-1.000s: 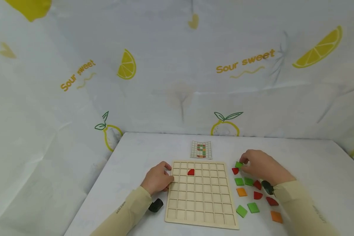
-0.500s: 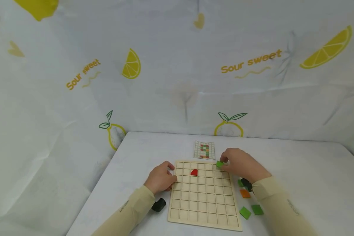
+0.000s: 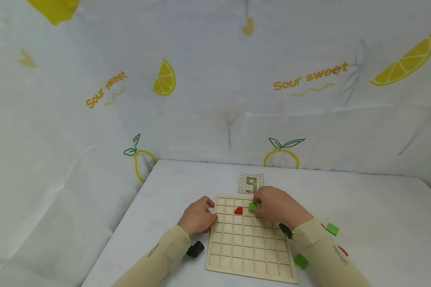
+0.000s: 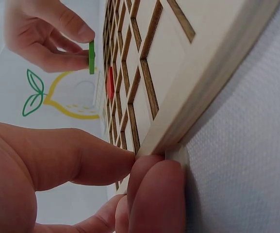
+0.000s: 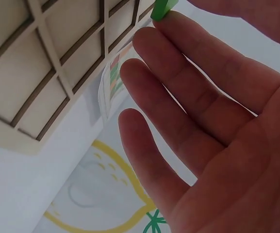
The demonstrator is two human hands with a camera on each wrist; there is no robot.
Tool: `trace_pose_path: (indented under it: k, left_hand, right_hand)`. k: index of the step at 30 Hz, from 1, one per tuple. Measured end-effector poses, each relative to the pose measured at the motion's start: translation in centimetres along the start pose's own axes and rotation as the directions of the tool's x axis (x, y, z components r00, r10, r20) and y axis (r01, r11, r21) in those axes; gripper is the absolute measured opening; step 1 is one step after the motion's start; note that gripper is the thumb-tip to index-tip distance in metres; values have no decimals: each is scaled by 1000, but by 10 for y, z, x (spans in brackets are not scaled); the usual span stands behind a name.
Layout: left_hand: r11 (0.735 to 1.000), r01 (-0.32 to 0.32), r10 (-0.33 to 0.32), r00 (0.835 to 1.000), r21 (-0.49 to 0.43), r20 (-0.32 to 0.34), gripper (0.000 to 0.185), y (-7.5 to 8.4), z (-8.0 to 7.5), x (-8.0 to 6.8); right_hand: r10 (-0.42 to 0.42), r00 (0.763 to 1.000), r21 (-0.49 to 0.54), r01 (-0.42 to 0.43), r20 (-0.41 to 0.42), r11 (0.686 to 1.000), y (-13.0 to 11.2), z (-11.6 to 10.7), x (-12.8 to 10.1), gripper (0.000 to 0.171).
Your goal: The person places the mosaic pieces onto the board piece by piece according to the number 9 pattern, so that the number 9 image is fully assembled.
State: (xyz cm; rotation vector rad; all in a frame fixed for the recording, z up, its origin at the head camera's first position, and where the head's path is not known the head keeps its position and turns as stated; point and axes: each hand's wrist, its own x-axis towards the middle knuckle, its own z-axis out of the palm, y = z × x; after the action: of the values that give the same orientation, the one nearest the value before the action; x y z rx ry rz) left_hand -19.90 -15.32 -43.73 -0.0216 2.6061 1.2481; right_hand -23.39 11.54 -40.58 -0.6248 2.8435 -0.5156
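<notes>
Filling the wooden grid board (image 3: 249,238) has barely started: one red piece (image 3: 238,210) sits in it. Right hand (image 3: 276,207) pinches a green tile (image 3: 252,206) just right of that (not seated); left hand (image 3: 197,217) grips the board's left edge.

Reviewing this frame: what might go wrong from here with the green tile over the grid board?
1. The right hand pinches the green tile only at its edge, above the board; it may slip and land askew across the grid ribs.
2. It hovers right beside the red tile; a careless drop could land it in the wrong cell or nudge that piece.
3. The left hand only holds the grid board at its edge, so a push might shift it.
</notes>
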Motion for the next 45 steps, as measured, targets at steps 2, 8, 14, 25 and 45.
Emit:
trace_pose_path:
  k: [2, 8, 14, 25, 45]
  left_hand:
    - [1000, -6, 6, 1000, 4, -2, 35, 0, 0, 0]
    - [1000, -6, 6, 1000, 15, -4, 35, -1, 0, 1]
    - [1000, -7, 8, 1000, 19, -6, 34, -1, 0, 2]
    - [1000, -3, 3, 1000, 21, -7, 34, -1, 1, 2]
    - [999, 3, -3, 1000, 35, -5, 34, 0, 0, 3]
  right_hand:
    - [-10, 1000, -8, 10, -9, 1000, -3, 2, 0, 11]
    - [-71, 997, -53, 70, -25, 996, -11, 6, 1, 10]
    - [-120, 992, -98, 116, -32, 988, -12, 10, 2, 22]
    - [-132, 990, -122, 125, -44, 985, -10, 13, 3, 27]
    - [-136, 990, -128, 129, -43, 983, -12, 13, 2, 21]
